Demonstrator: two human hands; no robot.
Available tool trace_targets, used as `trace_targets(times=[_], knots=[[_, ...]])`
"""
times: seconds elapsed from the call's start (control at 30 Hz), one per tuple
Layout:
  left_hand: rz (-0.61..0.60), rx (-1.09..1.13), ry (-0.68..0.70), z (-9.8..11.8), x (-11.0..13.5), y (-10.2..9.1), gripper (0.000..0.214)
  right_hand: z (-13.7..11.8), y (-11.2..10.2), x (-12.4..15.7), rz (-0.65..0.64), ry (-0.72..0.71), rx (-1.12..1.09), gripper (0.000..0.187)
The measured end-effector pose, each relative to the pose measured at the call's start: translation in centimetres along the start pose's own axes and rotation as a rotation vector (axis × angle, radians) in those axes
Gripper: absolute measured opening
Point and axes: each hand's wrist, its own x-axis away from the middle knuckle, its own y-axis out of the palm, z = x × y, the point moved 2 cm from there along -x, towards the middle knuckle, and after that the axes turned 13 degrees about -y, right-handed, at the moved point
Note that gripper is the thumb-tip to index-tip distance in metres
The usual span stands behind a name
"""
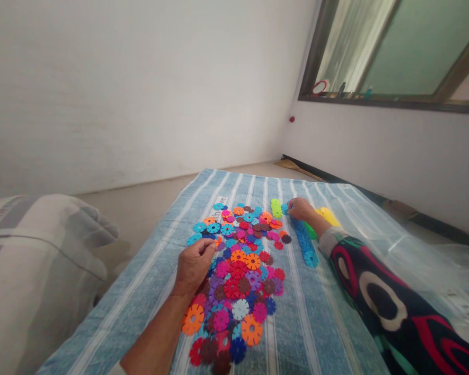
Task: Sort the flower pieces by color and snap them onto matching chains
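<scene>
A long heap of notched, flower-shaped plastic discs (237, 269) in many colours lies on the striped cloth. My left hand (195, 263) is at the heap's left side, its fingertips pinched at a small orange notched disc (218, 241). Farther off and to the right, my right hand (301, 208) pinches a light-blue notched disc (285, 208). That hand is at the far end of a row of overlapping blue discs (305, 245). Beside it lie a lime-green row (276, 208) and a yellow row (328, 216). Green discs (310, 230) are partly hidden by my right wrist.
The blue-and-white striped cloth (133, 312) covers the table. Clear plastic sheeting or bags (406, 239) lie along its right side. A fabric-covered seat or cushion (35, 281) stands at the left. Behind are a white wall (140, 94) and a window (406, 47).
</scene>
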Motion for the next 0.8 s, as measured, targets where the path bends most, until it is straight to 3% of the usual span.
trace_targets(times=[0.4, 0.8], knots=[[-0.003, -0.02, 0.017, 0.1, 0.1, 0.0, 0.026, 0.5, 0.5, -1.2, -0.05, -0.013, 0.092, 0.02], [0.001, -0.031, 0.014, 0.0, 0.0, 0.0, 0.025, 0.3, 0.4, -1.4, -0.022, -0.059, 0.214, 0.028]])
